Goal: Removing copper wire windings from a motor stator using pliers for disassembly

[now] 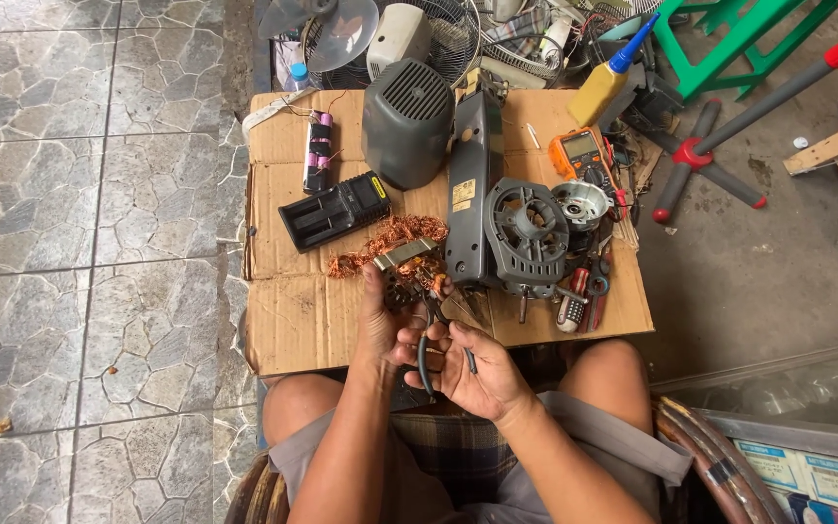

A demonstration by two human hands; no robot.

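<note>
Far left, bare stone tile floor [70, 243], then one flattened cardboard sheet [293, 320] laid out as the bench. On its left part there's one battery pack [319, 150] wrapped in black with purple cell ends showing, thin wires trailing off it, and just below it one black charger [335, 211] lying at an angle. Next along, one tangle of copper wire [380, 241] spills right up against the stator [406, 272], and that is where the action is.

The left hand [377, 325] is wrapped around the stator from below, fingers closed on it, holding it at the near edge of the cardboard, above the knees. The right hand [472, 374] is closed on one pair of pliers [426, 340], dark handles running through the palm; the tip sits right at the stator, but whether it bites wire or metal is too small to tell.

Behind them, one grey motor cover [406, 121] stands upright, one long dark fan column [474, 184] lies lengthwise, and one round grey motor housing [528, 238] leans against it. One orange multimeter [577, 152] follows, its leads lost in clutter, then a pile of red-handled tools [584, 291], overlapping too much to count. One yellow bottle [601, 87] with a blue nozzle lies at the top edge.

Far right, one fan stand [720, 155] with a grey pole sprawls across the concrete, one green stool [739, 39] is cut off by the frame, and fan grilles [438, 39] up top are half hidden.
</note>
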